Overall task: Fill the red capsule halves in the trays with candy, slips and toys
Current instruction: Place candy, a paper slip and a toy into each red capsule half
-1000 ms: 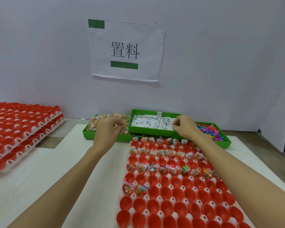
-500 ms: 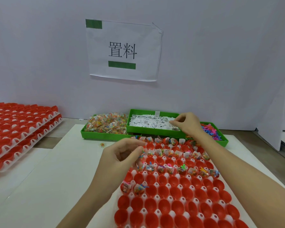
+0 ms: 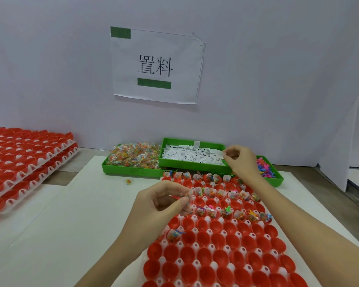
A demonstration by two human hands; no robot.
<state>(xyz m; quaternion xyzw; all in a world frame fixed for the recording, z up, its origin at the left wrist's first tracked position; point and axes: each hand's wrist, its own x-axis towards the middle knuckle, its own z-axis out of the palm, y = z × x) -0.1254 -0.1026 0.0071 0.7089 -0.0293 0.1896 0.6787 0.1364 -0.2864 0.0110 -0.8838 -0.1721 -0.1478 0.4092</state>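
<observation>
Clear-wrapped candy packet (image 3: 187,200): light, crinkly, likely slippery, so pinch by the edge. Left hand (image 3: 160,206) pinches it over the tray (image 3: 195,219), at the left edge of the filled rows. Right hand (image 3: 239,160) pinches a slip (image 3: 220,155) beyond the tray's far end.

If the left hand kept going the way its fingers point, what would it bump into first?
Probably the filled capsule halves in the tray's upper rows. The left hand, pinching a candy packet, points right across the tray; its height above them is unclear.
</observation>
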